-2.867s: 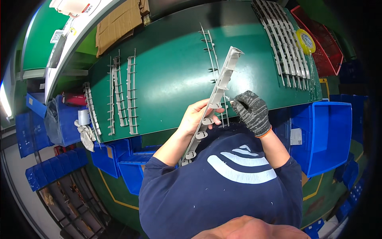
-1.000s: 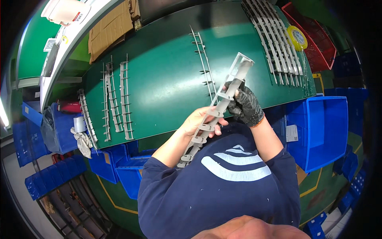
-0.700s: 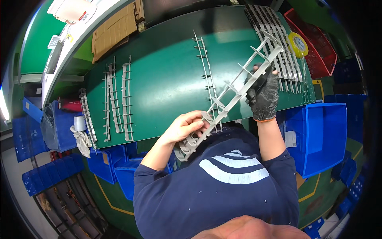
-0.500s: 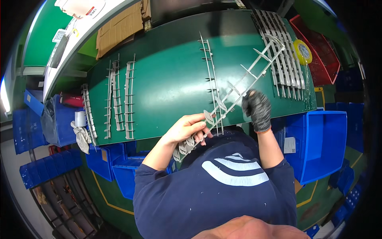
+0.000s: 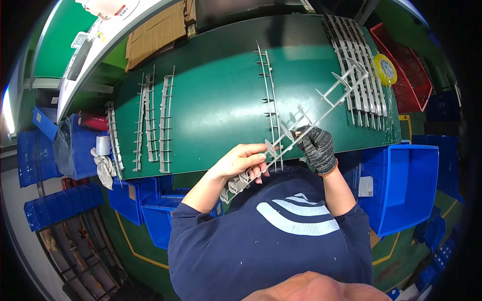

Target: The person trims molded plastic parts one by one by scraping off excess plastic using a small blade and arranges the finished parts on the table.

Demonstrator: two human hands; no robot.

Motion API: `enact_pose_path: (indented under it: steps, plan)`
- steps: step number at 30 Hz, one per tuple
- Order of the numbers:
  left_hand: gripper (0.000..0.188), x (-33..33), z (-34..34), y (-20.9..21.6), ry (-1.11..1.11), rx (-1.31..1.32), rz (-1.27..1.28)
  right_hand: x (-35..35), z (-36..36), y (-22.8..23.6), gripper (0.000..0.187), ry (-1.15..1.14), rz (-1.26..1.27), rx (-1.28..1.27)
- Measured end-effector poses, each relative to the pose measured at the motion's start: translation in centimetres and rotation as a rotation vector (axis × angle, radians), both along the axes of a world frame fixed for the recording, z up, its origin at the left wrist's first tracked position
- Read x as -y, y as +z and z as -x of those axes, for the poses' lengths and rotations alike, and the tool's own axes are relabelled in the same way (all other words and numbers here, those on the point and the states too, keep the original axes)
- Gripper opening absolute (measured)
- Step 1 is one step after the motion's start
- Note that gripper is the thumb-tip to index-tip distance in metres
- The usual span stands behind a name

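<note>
At the far left, a white cylinder [image 5: 103, 145] stood above a crumpled rag [image 5: 105, 168], both just beside an edge strip [image 5: 113, 138] that lay along the end of the green counter [image 5: 216, 100]. Next came three strips [image 5: 163, 110], grey and ribbed, roughly side by side, with folded cardboard [image 5: 153, 37] behind them. The bare left hand [image 5: 244, 159] had its fingers closed around the lower part of the held strip [image 5: 286, 132], which was grey with round tabs and slanted up to the right in front of the person's dark shirt [image 5: 271, 241], over the counter's near edge. Beneath it, a lone strip [image 5: 269, 100] lay lengthwise, its near end partly covered. The gloved right hand [image 5: 318, 149] was curled at the held strip's middle; whether its fingers gripped it, I could not tell. Farther right, the upper end overlapped a row of strips [image 5: 346, 55], and beyond that sat a yellow roll [image 5: 385, 69], a red bin [image 5: 416, 83] and, nearer, a blue bin [image 5: 415, 175].
</note>
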State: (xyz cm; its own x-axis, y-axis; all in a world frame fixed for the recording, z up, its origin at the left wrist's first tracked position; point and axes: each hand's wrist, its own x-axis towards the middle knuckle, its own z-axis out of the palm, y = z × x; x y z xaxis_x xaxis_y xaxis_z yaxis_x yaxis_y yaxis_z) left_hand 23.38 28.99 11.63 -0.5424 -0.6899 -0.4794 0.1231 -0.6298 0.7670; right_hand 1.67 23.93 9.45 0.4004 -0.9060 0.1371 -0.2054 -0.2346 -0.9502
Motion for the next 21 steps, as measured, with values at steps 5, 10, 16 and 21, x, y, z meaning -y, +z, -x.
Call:
enact_pose_path:
  steps: [5,10,16,21]
  plan:
    - [0.028,0.1,0.2,-0.2,0.037,-0.010,-0.018,-0.6,0.3,-0.4,0.016,-0.084,-0.102,0.031]
    - [0.018,0.1,0.0,-1.9,0.120,-0.003,0.122,-0.2,1.0,-1.6,0.019,-0.379,-0.470,0.332]
    - [0.016,0.3,1.0,-1.9,0.183,0.012,0.151,-0.8,0.3,-0.9,0.013,-0.059,0.417,-0.369]
    - [0.016,0.0,1.6,-2.8,0.193,0.405,0.572,-0.7,-1.0,0.4,0.014,-0.106,0.002,-0.235]
